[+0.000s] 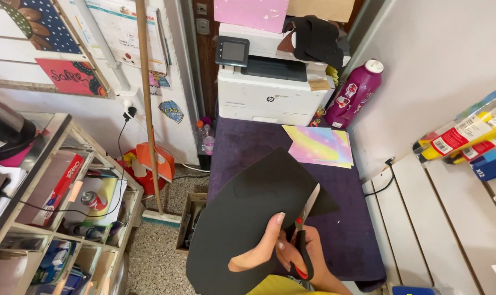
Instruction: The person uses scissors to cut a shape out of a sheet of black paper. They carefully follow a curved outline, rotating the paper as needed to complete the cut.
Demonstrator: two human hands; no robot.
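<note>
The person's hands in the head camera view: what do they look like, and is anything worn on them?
Both are bare: no gloves, rings, watch or bracelet show. The left hand has short nails, the thumbnail pale and apparently unpainted. The right hand and its forearm are uncovered too, with no sleeve reaching the wrist. A bit of yellow clothing shows at the bottom edge, below the hands.
</note>
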